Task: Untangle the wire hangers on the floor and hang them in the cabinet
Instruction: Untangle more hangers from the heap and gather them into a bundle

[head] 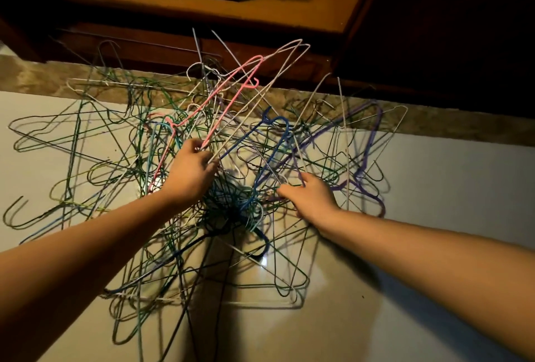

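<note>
From the head camera, both bare arms reach forward and down to a pile of wire hangers [231, 193] spread over the pale glossy floor [434, 188].

The left hand [192, 170] is raised over the middle of the pile. Its fingers [202, 156] are curled and pinch the lower end of a pink hanger [231, 92] together with a white hanger [278, 72]. Both hangers slant up and away from those fingers, with the pink hook at the top. Out to the left of these fingers, dark green hangers [72, 141] lie flat on the floor, some loosely overlapping.

The right hand [311, 199] sits lower, down in the tangle. Its fingers [285, 190] are curled in among the wires with the thumb closed against a thin pale one; which single hanger that belongs to cannot be told. A blue hanger [272, 141] rises between the two sets of fingers, its hook uppermost. A purple hanger [364, 159] lies just beyond and to the right of the right fingers.

Past both hands, a mottled stone strip [434, 127] edges the floor, and the farthest hangers lie across it. Behind the strip stands the dark wooden cabinet [162, 43], well beyond the fingers.
</note>
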`<action>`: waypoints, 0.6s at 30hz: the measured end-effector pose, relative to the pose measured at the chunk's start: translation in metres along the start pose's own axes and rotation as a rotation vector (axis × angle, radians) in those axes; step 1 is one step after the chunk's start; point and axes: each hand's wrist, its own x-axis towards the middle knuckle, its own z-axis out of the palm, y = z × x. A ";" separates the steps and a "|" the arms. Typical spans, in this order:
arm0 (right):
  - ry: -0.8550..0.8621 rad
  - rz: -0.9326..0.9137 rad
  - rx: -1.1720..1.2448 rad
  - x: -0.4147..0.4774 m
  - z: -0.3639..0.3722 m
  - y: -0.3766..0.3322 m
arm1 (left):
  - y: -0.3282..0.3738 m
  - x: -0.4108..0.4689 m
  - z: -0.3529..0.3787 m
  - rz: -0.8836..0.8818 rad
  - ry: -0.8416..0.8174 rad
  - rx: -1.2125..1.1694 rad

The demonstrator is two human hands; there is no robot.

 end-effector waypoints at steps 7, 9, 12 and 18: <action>0.024 -0.083 -0.056 -0.002 -0.016 -0.001 | -0.007 0.010 -0.018 -0.008 -0.118 -0.065; 0.048 -0.121 -0.129 -0.004 -0.023 -0.004 | -0.011 0.010 -0.023 0.034 -0.143 0.034; 0.071 -0.166 -0.180 -0.007 -0.030 -0.007 | -0.013 0.011 -0.032 0.092 -0.160 0.212; 0.082 -0.187 -0.351 -0.010 -0.032 -0.011 | 0.000 0.011 -0.046 0.092 -0.293 0.510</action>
